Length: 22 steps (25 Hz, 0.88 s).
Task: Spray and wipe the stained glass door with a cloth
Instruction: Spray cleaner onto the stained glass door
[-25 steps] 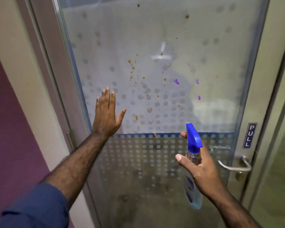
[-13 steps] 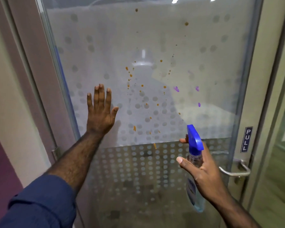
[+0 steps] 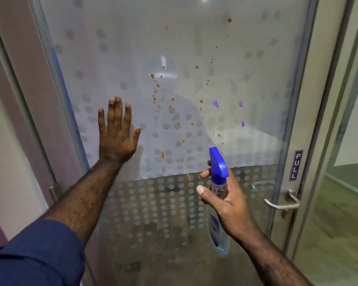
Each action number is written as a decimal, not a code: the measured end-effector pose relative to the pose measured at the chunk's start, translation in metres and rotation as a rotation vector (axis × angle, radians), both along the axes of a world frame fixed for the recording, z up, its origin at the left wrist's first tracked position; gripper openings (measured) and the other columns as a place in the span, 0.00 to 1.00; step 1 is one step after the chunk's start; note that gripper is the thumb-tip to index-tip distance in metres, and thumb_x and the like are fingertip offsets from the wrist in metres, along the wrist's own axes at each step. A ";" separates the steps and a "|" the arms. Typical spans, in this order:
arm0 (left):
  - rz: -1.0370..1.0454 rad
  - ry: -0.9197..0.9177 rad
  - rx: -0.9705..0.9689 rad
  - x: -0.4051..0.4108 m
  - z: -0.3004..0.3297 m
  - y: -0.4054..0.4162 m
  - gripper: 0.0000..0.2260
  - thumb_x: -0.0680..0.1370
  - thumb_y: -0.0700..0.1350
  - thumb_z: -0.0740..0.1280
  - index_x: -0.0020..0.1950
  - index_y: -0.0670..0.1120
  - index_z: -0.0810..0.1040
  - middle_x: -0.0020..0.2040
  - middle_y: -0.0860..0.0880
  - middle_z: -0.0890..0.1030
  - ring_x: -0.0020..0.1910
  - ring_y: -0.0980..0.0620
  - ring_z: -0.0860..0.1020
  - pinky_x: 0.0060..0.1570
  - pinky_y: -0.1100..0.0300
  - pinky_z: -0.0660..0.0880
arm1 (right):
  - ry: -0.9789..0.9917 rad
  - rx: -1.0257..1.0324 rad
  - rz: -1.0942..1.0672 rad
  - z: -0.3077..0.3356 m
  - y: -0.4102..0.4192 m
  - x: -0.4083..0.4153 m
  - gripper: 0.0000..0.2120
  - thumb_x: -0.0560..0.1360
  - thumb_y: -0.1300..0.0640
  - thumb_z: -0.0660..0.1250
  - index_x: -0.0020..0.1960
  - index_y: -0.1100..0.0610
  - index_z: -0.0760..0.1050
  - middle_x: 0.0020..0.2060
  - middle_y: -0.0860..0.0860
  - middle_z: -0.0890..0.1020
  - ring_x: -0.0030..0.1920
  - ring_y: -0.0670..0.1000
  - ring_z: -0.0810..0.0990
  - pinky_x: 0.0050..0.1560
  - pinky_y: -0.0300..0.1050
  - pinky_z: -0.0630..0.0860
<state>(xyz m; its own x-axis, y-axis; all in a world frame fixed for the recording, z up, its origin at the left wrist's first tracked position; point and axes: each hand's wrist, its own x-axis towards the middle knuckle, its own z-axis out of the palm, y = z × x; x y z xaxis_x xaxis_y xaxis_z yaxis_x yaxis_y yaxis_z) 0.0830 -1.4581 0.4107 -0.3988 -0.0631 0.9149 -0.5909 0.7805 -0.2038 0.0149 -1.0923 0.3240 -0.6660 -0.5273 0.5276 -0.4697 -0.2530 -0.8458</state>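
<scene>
Head view: upright spray bottle (image 3: 219,203) nozzle faces glass door (image 3: 194,48).

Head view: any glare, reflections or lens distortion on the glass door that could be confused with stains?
Head view: two ceiling-light glints at the top of the glass door, a pale reflected bar mid-pane, and a faint shadow beside the left hand. Wide-angle bowing bends the door frame. Orange stains and purple stains stay sharp.

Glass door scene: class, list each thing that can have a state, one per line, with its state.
glass door: stained with orange and purple spots, unwiped
spray bottle: upright, gripped, nozzle toward the glass
left hand: open, flat on the glass
right hand: closed round the bottle
door handle: level, untouched
</scene>
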 end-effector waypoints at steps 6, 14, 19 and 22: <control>0.005 0.003 0.000 0.001 0.000 0.002 0.34 0.88 0.61 0.47 0.88 0.42 0.48 0.88 0.36 0.49 0.88 0.37 0.48 0.85 0.33 0.46 | -0.058 -0.056 0.052 -0.003 -0.011 0.009 0.17 0.78 0.56 0.78 0.64 0.51 0.77 0.51 0.47 0.84 0.42 0.52 0.81 0.49 0.52 0.85; -0.009 -0.012 0.031 0.002 0.000 0.005 0.34 0.88 0.61 0.46 0.89 0.43 0.46 0.88 0.37 0.48 0.88 0.37 0.47 0.85 0.33 0.45 | -0.042 -0.051 0.044 0.006 -0.029 0.013 0.18 0.81 0.59 0.76 0.67 0.48 0.75 0.42 0.55 0.82 0.41 0.46 0.81 0.46 0.44 0.84; 0.001 -0.022 0.036 0.004 0.000 0.005 0.34 0.89 0.61 0.47 0.89 0.43 0.46 0.88 0.37 0.47 0.88 0.37 0.46 0.85 0.33 0.45 | -0.027 0.004 0.028 -0.002 -0.030 0.018 0.19 0.81 0.55 0.76 0.66 0.39 0.74 0.42 0.54 0.81 0.41 0.44 0.80 0.46 0.48 0.85; 0.004 -0.023 0.038 0.003 0.000 0.006 0.34 0.88 0.61 0.47 0.89 0.43 0.45 0.88 0.37 0.47 0.88 0.37 0.46 0.85 0.34 0.44 | -0.015 0.063 0.071 -0.019 -0.026 0.023 0.18 0.80 0.53 0.77 0.65 0.40 0.76 0.38 0.47 0.79 0.40 0.45 0.78 0.47 0.52 0.82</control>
<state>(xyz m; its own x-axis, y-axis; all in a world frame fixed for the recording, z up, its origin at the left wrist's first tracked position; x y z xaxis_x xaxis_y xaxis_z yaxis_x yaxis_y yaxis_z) 0.0864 -1.4523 0.4108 -0.4196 -0.0997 0.9022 -0.5896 0.7856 -0.1874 0.0379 -1.1179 0.3051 -0.6336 -0.6053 0.4818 -0.4396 -0.2308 -0.8681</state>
